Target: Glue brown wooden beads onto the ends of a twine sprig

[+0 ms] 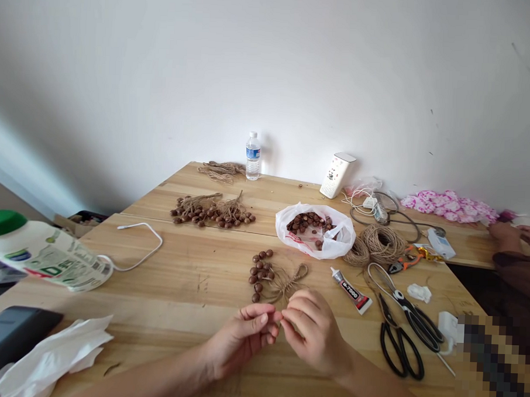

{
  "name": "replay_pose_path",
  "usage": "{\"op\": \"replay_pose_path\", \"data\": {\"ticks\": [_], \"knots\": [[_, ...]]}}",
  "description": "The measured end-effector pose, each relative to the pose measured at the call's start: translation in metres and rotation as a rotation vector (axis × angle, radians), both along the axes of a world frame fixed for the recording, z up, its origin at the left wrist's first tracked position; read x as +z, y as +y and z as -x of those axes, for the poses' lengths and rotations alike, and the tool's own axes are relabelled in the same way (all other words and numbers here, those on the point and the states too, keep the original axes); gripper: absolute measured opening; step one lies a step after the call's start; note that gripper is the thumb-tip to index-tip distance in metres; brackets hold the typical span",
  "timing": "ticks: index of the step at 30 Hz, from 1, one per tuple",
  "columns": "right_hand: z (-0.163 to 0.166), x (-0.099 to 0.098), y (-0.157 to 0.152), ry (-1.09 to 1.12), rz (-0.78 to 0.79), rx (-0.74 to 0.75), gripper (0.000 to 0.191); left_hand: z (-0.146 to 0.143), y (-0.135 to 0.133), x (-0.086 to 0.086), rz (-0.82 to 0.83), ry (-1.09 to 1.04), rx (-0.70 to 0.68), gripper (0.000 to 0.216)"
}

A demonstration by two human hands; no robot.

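Observation:
My left hand (248, 332) and my right hand (314, 332) meet fingertip to fingertip above the table. Both are closed in a pinch on what looks like a thin twine strand; the fingers mostly hide it. Just beyond them lies a twine bundle (285, 281) with a braided loop at one end. Round, glossy brown beads (262, 271) sit at the ends of its strands, to the left. Farther back, a white plastic bag (281, 231) stands open with brown nuts or beads inside. A glue tube (352, 293) lies right of my right hand.
Scissors (401, 348), more scissors (420, 322) and twine rolls (381, 243) lie at right. Finished-looking bead bunches (214, 211) and a water bottle (253, 157) are farther back. A green-capped bottle (47, 250) and white tissue (60, 356) are left. Another person's hand (504, 237) shows far right.

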State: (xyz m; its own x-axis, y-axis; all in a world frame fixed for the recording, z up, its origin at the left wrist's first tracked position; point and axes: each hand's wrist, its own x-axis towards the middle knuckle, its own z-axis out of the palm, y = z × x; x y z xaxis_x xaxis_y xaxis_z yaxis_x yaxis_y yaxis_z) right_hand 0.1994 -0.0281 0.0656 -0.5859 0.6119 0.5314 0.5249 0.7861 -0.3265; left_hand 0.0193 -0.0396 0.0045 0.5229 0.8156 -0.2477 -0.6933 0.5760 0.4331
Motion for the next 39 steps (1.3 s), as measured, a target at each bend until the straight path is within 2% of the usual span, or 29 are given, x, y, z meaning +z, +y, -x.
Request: {"op": "replay_pose_path", "data": {"ticks": [8, 12, 15, 20, 30, 39], "knots": [[-0.001, -0.005, -0.001, -0.021, -0.079, 0.003, 0.018, -0.001, -0.001, -0.004, -0.037, 0.007, -0.03, 0.02], [0.001, -0.004, -0.004, 0.107, 0.001, 0.003, 0.015, -0.002, -0.003, -0.003, -0.102, 0.022, -0.037, 0.019], [0.003, -0.001, -0.006, 0.19, 0.071, 0.063, 0.012, -0.002, -0.005, -0.002, -0.131, 0.067, -0.058, 0.015], [0.006, 0.005, -0.006, 0.137, 0.115, 0.161, 0.015, -0.001, -0.005, -0.002, -0.114, 0.144, -0.078, 0.016], [0.008, 0.002, -0.005, 0.14, 0.183, 0.198, 0.012, 0.0, -0.005, -0.004, -0.124, 0.224, -0.074, 0.017], [0.013, -0.008, -0.008, 0.181, 0.059, 0.115, 0.012, -0.001, -0.006, 0.002, -0.19, 0.342, -0.076, 0.017]]}}
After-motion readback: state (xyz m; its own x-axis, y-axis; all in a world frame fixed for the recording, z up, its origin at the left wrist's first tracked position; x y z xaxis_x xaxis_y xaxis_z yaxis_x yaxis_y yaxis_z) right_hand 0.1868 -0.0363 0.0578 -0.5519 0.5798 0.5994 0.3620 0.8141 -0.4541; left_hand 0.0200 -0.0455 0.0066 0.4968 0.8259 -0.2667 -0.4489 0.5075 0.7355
